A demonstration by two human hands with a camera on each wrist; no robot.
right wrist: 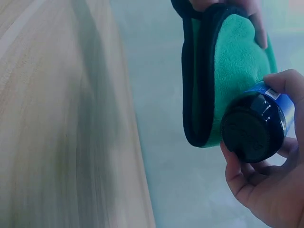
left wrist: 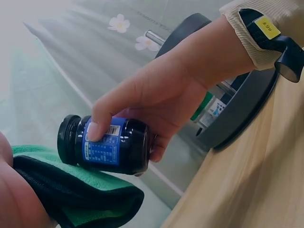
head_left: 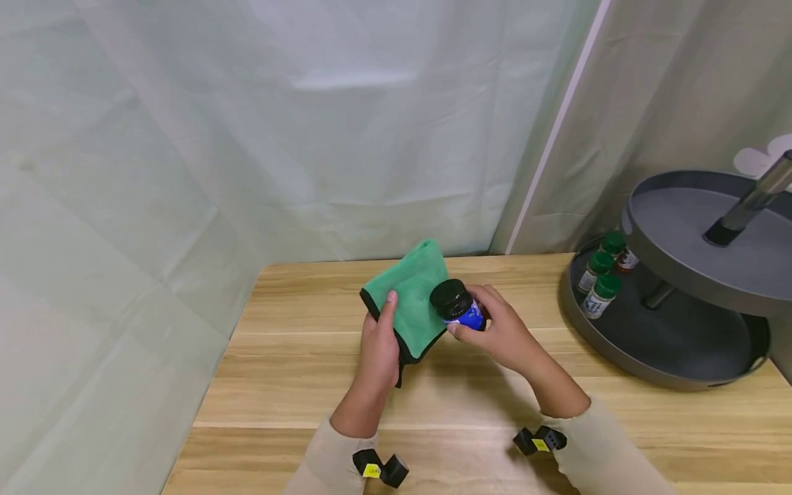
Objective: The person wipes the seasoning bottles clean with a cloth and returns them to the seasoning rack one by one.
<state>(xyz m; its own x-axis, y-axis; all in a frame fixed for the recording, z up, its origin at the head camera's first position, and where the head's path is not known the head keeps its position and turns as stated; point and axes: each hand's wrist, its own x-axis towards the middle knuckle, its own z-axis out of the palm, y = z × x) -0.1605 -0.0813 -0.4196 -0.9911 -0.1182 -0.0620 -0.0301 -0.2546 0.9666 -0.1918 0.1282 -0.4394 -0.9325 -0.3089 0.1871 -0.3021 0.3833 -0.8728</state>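
Observation:
A folded green cloth (head_left: 411, 295) with black edging is gripped by my left hand (head_left: 379, 344), the thumb lying over its face. My right hand (head_left: 504, 333) holds a dark jar (head_left: 465, 313) with a black lid and a blue label, thumb on one side and fingers around the other. Tilted, the jar has its lid toward the cloth. In the left wrist view the jar (left wrist: 111, 145) overlaps the cloth's upper side, and a printed table and barcode show on its label. The jar's dark base (right wrist: 249, 135) faces the right wrist camera, close against the cloth (right wrist: 235, 61).
Both hands are above a wooden table (head_left: 278, 385). At the right stands a two-tier grey round tray (head_left: 619, 354) with a metal post (head_left: 755, 199). Several green-capped small jars (head_left: 601, 295) stand on its lower tier. Pale curtains (head_left: 371, 137) hang behind and to the left.

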